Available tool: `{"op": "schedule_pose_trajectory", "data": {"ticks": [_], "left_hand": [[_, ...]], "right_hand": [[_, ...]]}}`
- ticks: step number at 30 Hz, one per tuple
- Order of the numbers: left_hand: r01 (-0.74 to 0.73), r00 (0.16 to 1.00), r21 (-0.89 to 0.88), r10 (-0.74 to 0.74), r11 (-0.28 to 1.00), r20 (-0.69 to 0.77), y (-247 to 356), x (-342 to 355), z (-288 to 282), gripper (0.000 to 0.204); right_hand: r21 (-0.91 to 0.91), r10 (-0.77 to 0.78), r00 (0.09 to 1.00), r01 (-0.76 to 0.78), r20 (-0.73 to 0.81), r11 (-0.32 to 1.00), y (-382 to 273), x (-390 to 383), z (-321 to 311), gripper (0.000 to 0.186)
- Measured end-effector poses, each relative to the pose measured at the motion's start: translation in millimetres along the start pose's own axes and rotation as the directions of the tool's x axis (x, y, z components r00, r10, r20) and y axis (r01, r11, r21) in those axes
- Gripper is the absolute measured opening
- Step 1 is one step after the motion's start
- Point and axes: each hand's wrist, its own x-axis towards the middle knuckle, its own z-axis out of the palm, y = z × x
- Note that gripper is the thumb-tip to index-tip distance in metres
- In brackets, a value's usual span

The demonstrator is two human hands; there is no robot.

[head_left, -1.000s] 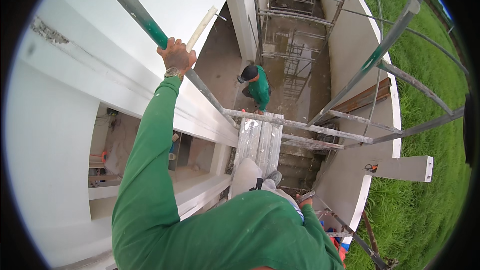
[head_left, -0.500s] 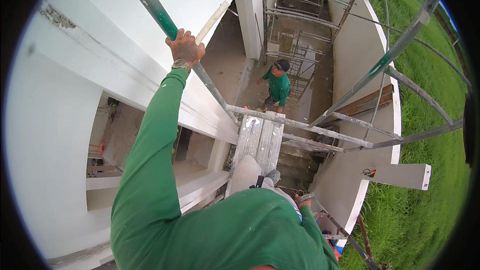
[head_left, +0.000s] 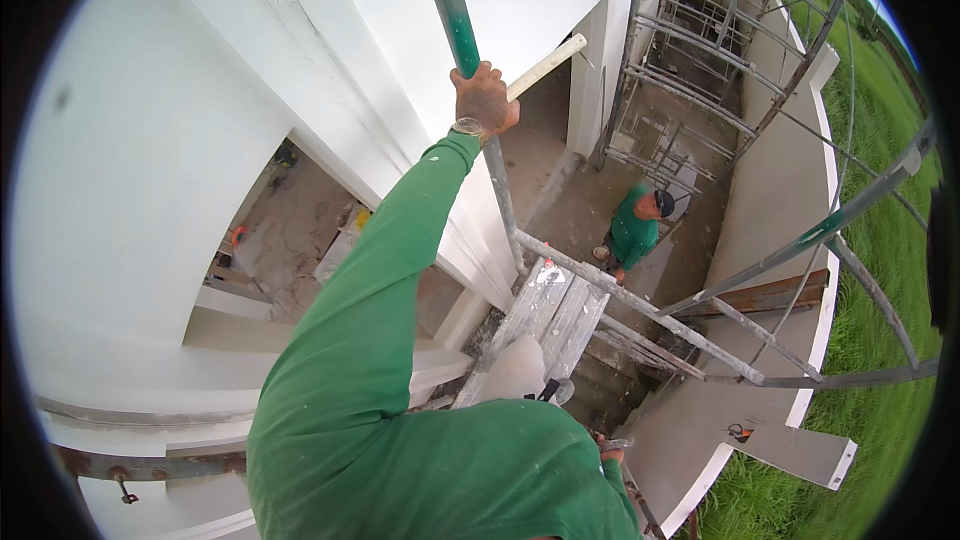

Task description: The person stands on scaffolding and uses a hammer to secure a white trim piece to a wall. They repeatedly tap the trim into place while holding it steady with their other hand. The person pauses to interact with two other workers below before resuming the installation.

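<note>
My left hand (head_left: 485,100), at the end of an outstretched green sleeve, is closed around an upright scaffold pole (head_left: 452,10), grey with a green stretch. A pale, straight stick (head_left: 548,67) juts out from beside that fist; whether the fingers also hold it is hidden. Low on the right, my right hand (head_left: 611,448) shows only in part past my body. Its fingers are curled at a small greyish piece that I cannot make out. Beneath me lies a paint-spattered metal scaffold plank (head_left: 560,305), with my pale-trousered knee over it.
A person in green with a dark cap (head_left: 635,225) stands below, beyond the plank. A scaffold crossbar (head_left: 640,302) spans its far end. White walls (head_left: 110,170) rise at left; a low boundary wall (head_left: 775,165) and braces (head_left: 800,245) are right. More scaffolding (head_left: 715,45) stands farther off.
My view has swung, so the pole, plank and person sit farther right in the picture. My left hand keeps its hold on the pole. The person below has turned slightly.
</note>
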Motion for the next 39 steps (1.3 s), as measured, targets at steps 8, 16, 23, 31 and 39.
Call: {"op": "schedule_pose_trajectory", "data": {"ticks": [8,16,23,31,39], "left_hand": [[-0.005,1.000,-0.058,0.006,0.998,0.012,5,2,-8,0.038],[0.017,0.998,-0.023,-0.018,1.000,-0.052,-4,-5,4,0.037],[-0.012,0.995,-0.042,0.008,0.999,-0.102,1,0,8,0.033],[-0.021,0.991,-0.026,0.018,0.999,-0.130,4,3,10,0.032],[-0.028,0.990,-0.012,0.026,1.000,-0.136,7,5,11,0.032]], "right_hand": [[0.026,0.028,0.999,-0.029,0.031,0.999,18,16,15,0.073],[0.141,0.034,0.999,-0.029,-0.035,0.990,-5,-8,-10,0.080],[0.005,0.084,0.996,-0.084,0.004,0.996,-14,-14,-15,0.077],[-0.125,0.013,1.000,-0.012,0.006,0.992,-35,-34,-37,0.074],[0.003,0.087,0.991,-0.088,0.098,0.996,-34,-34,-42,0.084]]}}
